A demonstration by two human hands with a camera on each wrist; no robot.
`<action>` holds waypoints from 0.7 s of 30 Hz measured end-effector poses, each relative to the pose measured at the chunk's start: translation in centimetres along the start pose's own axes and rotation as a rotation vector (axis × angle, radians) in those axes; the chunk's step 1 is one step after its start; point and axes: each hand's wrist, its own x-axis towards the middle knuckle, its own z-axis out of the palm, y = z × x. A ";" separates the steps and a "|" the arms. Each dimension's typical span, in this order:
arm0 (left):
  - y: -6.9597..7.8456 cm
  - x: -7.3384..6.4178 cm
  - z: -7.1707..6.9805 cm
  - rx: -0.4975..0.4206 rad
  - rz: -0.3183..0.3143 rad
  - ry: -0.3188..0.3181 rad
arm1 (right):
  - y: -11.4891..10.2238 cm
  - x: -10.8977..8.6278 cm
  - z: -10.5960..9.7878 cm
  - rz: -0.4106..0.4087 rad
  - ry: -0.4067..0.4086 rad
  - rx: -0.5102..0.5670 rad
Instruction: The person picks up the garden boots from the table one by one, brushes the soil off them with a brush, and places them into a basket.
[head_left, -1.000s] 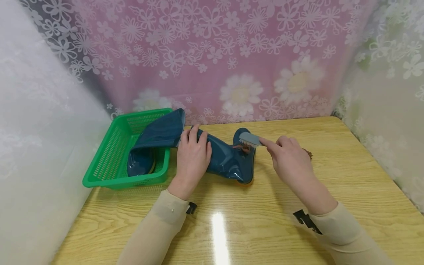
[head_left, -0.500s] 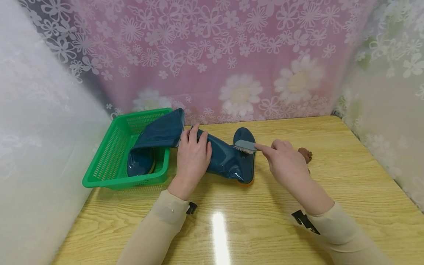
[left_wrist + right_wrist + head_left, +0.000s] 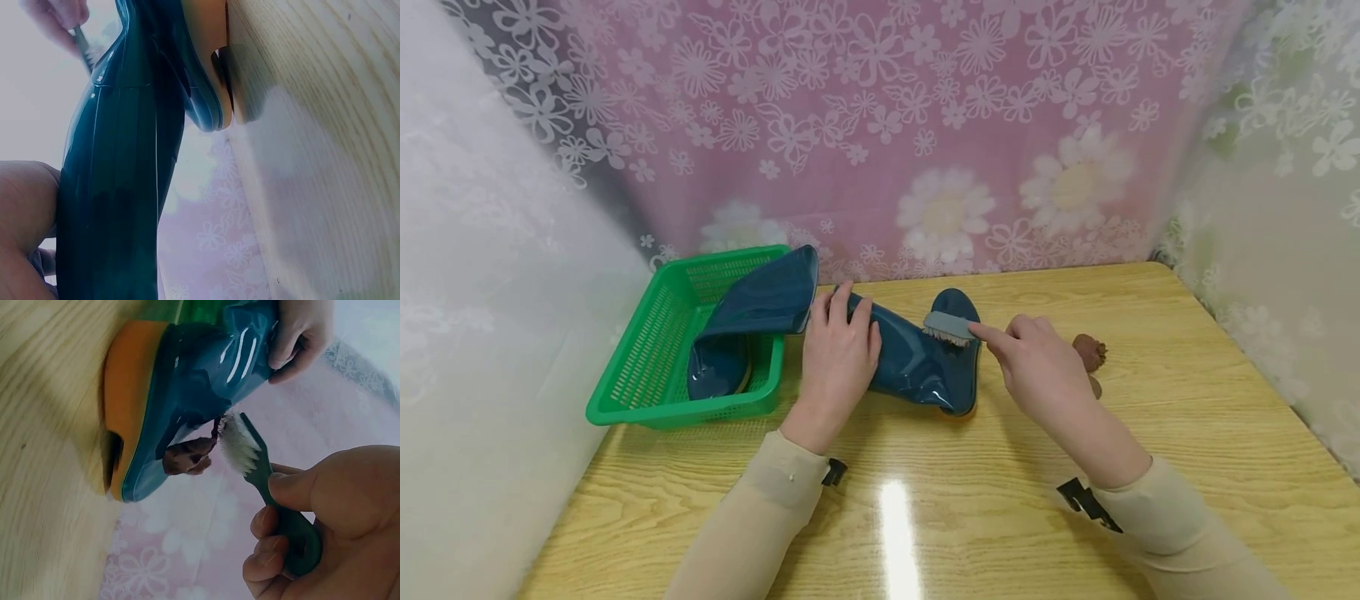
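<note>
A glossy blue rubber boot (image 3: 906, 354) with an orange sole (image 3: 132, 381) stands on the table, its shaft leaning left. My left hand (image 3: 837, 350) grips the upper shaft. My right hand (image 3: 1045, 375) holds a grey-green brush (image 3: 951, 323), index finger stretched along its back in the head view. The pale bristles (image 3: 236, 447) are over the boot's instep, beside a brown, mud-like lump (image 3: 187, 456) stuck to the boot in the right wrist view. From above, the brush hides that lump. The left wrist view shows the shaft (image 3: 112, 206) close up, with part of my left hand beside it.
A second blue boot (image 3: 752, 304) lies in a green plastic basket (image 3: 681, 414) at the left, its shaft over the rim. Brown lumps (image 3: 1089, 352) rest on the wooden table (image 3: 985, 517) beyond my right hand. A flowered pink curtain (image 3: 865, 150) hangs behind.
My right hand has shifted slightly left, taking the brush from the toe side toward the boot's ankle. More of the brown lumps on the table shows. My left hand stays in place.
</note>
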 end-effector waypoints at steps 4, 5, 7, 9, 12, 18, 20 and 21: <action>0.0 0.0 0.1 -0.008 0.001 0.012 | 0.2 0.0 0.2 0.031 -0.006 -0.028; 0.0 0.0 0.1 -0.010 0.001 0.014 | 0.3 0.0 0.2 0.041 -0.004 -0.029; 0.0 0.0 0.1 -0.014 0.002 0.014 | 0.5 0.0 0.1 0.058 0.000 -0.027; -0.1 0.0 0.2 -0.017 0.001 0.014 | 0.7 0.0 0.0 0.080 0.010 -0.023; -0.1 0.0 0.2 -0.016 0.000 0.010 | 0.9 0.0 -0.2 0.109 0.034 -0.023; -0.1 0.0 0.2 -0.010 -0.001 0.010 | 0.9 0.0 -0.4 0.109 0.031 -0.015; -0.1 0.0 0.1 -0.010 -0.003 0.008 | 0.8 0.0 -0.4 0.097 0.029 -0.005; -0.1 0.1 0.1 -0.011 -0.003 0.009 | 0.7 0.0 -0.5 0.087 0.030 0.004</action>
